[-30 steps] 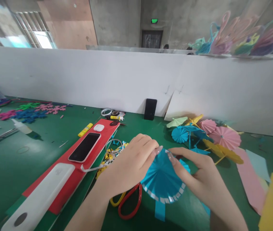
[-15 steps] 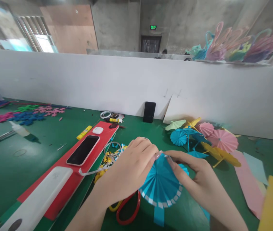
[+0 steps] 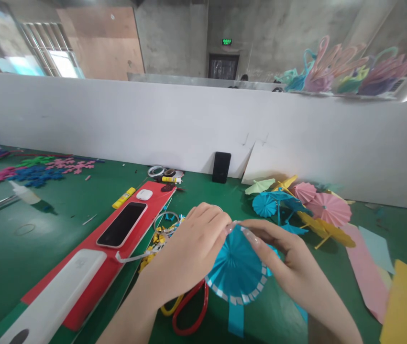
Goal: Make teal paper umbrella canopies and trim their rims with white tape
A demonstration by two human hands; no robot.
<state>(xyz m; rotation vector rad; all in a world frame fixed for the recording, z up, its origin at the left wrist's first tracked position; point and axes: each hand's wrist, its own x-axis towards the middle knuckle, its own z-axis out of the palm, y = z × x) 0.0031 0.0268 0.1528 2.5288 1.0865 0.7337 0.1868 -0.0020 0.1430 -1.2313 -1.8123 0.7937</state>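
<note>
A round blue pleated paper fan [image 3: 237, 270] with a white-dashed rim is held upright between my two hands. My left hand [image 3: 203, 234] pinches its top edge from the left, the fingers hiding part of that side. From the right, my right hand [image 3: 278, 246] grips the same edge between thumb and fingers. Below the fan lies a blue paper strip [image 3: 236, 320] on the green table. Red-handled scissors [image 3: 191, 310] sit just left of the strip, partly covered by my left hand and wrist.
Small paper umbrellas [image 3: 328, 209] in several colours stand at the back right, near pink paper [image 3: 363, 272] and a yellow sheet [image 3: 406, 301]. On the left are a phone [image 3: 122, 224] on a red board [image 3: 81, 253], a glue stick [image 3: 123, 198] and paper scraps [image 3: 149, 258]. A white partition [image 3: 117, 119] closes off the back.
Both hands keep their pinch on the fan's top edge. The fan has turned slightly between them, and the whole view has shifted a little.
</note>
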